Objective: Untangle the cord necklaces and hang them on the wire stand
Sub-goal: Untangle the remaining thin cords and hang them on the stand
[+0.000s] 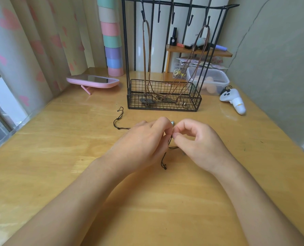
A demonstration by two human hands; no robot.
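Black cord, thin, knotted | pinched: left hand, right hand | wooden table

One wide-angle camera is riding on the person's head, looking forward and down across the counter toward the stand farther back. It is sitting close over the left hand and right hand, which are pinching a cord near mid-frame, with the forearms entering from the bottom edge. The view is also taking in the curtain at left and the wall at right.
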